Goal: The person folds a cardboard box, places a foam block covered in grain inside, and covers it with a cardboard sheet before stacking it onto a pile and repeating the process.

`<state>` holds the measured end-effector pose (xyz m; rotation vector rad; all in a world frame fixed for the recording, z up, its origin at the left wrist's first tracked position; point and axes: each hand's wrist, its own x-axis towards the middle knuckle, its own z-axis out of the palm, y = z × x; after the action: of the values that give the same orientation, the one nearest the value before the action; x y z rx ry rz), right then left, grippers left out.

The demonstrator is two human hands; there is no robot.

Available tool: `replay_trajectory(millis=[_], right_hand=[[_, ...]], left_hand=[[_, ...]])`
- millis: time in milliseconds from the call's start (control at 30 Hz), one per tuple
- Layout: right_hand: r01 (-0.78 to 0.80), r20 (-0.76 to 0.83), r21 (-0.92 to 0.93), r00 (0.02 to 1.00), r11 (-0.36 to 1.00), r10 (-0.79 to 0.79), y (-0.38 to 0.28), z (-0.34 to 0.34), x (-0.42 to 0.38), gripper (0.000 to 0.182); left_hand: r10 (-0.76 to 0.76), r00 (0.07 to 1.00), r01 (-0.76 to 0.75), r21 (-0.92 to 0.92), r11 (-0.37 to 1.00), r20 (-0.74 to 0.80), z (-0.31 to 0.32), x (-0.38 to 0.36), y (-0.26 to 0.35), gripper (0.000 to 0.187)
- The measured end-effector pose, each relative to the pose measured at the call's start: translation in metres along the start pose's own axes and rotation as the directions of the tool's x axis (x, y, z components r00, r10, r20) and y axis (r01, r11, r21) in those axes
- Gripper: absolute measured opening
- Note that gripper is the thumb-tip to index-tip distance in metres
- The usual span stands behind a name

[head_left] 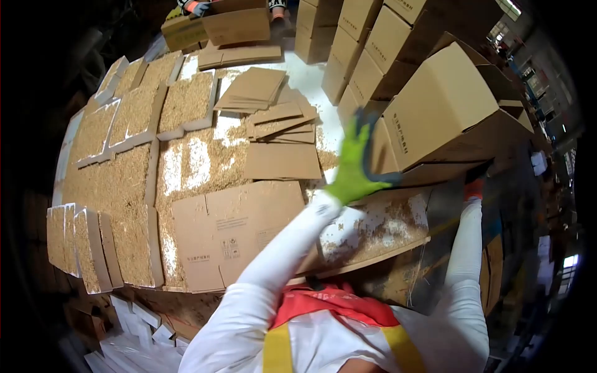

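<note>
Left hand: green-gloved, blurred; fingers spread wide, thumb held apart, no item seen in the palm; just beside the open carton, contact not determinable. Open carton: one, brown, printed on one side, flaps standing loose; from the left hand, between two and three o'clock, at the worktop's end. Right hand: just past three o'clock, in an orange-cuffed glove, at the lower edge of the same carton; fingers lost in shadow, pinched or flat not determinable. Step in hand, by judgement: positioning or steadying of the open carton, with right hand low and left hand free. Next move, by judgement: calls for left palm flat against the near wall, or fingers closed on a flap, with even support from both sides. Farther out: cut cardboard sheets, loosely piled, between nine and ten o'clock; flattened printed carton, eight o'clock; stacked cartons, around twelve. Beyond: white-edged slabs with tan crumbly tops, in rows, toward nine to ten o'clock. Outermost: co-worker's gloved hand at another carton, between ten and eleven.
</note>
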<state>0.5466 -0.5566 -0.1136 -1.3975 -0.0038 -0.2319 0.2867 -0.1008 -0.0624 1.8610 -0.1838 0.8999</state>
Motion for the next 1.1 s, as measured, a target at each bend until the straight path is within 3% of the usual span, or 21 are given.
replay_trajectory(millis=[133,200,267,300,333,367,400,433,500,633,700,733,767,800,867,900,933,967,1000,1033,1100], right_hand=[[-0.129,-0.133,-0.069,0.984,0.989,0.119,0.050,-0.058,-0.053,0.040],[-0.232,-0.083,-0.175,0.972,0.957,0.221,0.125,-0.071,-0.126,0.040],[-0.260,-0.046,-0.285,0.965,0.922,0.258,0.172,0.049,-0.282,0.034],[-0.131,0.181,-0.478,0.953,0.868,0.244,0.190,0.089,-0.343,0.039],[0.048,0.400,-0.613,0.880,0.789,0.257,0.210,0.122,-0.397,0.046],[0.255,0.586,-0.677,0.754,0.690,0.297,0.223,0.158,-0.449,0.055],[0.157,0.386,-0.866,0.812,0.474,0.437,0.185,0.221,-0.492,0.060],[0.072,0.346,-0.840,0.835,0.538,0.429,0.157,0.249,-0.513,0.065],[-0.240,0.291,-0.719,0.748,0.653,0.596,0.150,0.250,-0.509,0.071],[0.130,0.406,-0.868,0.743,0.480,0.532,0.055,0.279,-0.474,0.084],[0.318,0.558,-0.818,0.640,0.479,0.528,-0.023,0.313,-0.444,0.068],[0.718,0.807,-0.579,0.437,0.386,0.397,-0.052,0.327,-0.426,0.055],[0.997,0.981,0.010,-0.023,0.072,0.191,-0.085,0.356,-0.414,0.051],[1.000,0.996,-0.023,0.024,-0.005,0.083,-0.121,0.392,-0.425,0.056],[0.940,1.000,-0.012,0.018,0.340,-0.015,-0.143,0.453,-0.450,0.060],[0.969,0.997,-0.020,0.038,0.248,-0.070,-0.106,0.459,-0.448,0.061],[0.958,0.992,-0.121,0.111,0.260,0.055,-0.110,0.481,-0.449,0.061],[0.939,0.967,-0.224,0.181,0.260,0.179,-0.115,0.505,-0.447,0.063],[0.944,0.965,-0.225,0.181,0.239,0.192,-0.112,0.515,-0.438,0.064],[0.949,0.961,-0.227,0.182,0.219,0.206,-0.109,0.525,-0.427,0.065],[0.886,0.924,-0.244,0.090,0.393,0.372,-0.097,0.537,-0.389,0.064]], left_hand=[[-0.159,0.961,0.252,0.471,0.846,-0.227,-0.179,-0.146,-0.051,0.055],[-0.286,0.803,0.582,0.585,0.565,-0.523,-0.287,-0.254,-0.062,0.062],[-0.257,0.634,0.753,0.658,-0.011,-0.729,-0.342,-0.335,-0.036,0.068],[-0.390,0.565,0.798,0.601,0.036,-0.727,-0.354,-0.366,-0.022,0.071],[-0.769,0.295,0.920,0.387,0.066,-0.567,-0.370,-0.400,-0.022,0.071],[-0.738,0.477,0.801,0.581,0.142,-0.478,-0.363,-0.411,-0.014,0.068],[-0.583,0.652,0.690,0.698,0.192,-0.484,-0.353,-0.425,-0.010,0.065],[-0.819,0.280,0.936,0.334,0.115,-0.502,-0.355,-0.373,0.021,0.069],[-0.921,0.214,0.936,0.338,0.098,-0.325,-0.389,-0.366,0.032,0.091],[-0.779,0.624,0.668,0.479,0.569,0.055,-0.425,-0.305,0.101,0.120],[-0.778,0.564,0.444,0.693,0.569,0.277,-0.450,-0.250,0.130,0.095],[-0.785,0.550,0.484,0.657,0.578,0.285,-0.465,-0.225,0.137,0.081],[-0.791,0.537,0.524,0.619,0.585,0.292,-0.479,-0.204,0.135,0.067],[-0.648,0.708,0.391,0.608,0.691,0.282,-0.489,-0.187,0.123,0.053],[-0.847,0.413,0.526,0.672,0.522,0.335,-0.504,-0.119,0.117,0.045],[-0.795,0.509,0.343,0.769,0.539,0.330,-0.511,-0.113,0.087,0.041],[-0.793,0.567,0.013,0.961,0.278,0.222,-0.498,-0.099,0.081,0.042],[-0.729,0.684,0.009,0.999,0.052,0.032,-0.470,-0.079,0.092,0.051],[-0.298,0.934,-0.134,0.967,0.215,0.196,-0.456,-0.089,0.070,0.066],[-0.377,0.893,-0.082,0.910,0.406,0.248,-0.420,-0.079,0.080,0.083],[-0.260,0.958,-0.050,0.963,0.266,0.121,-0.370,-0.101,0.075,0.104]])
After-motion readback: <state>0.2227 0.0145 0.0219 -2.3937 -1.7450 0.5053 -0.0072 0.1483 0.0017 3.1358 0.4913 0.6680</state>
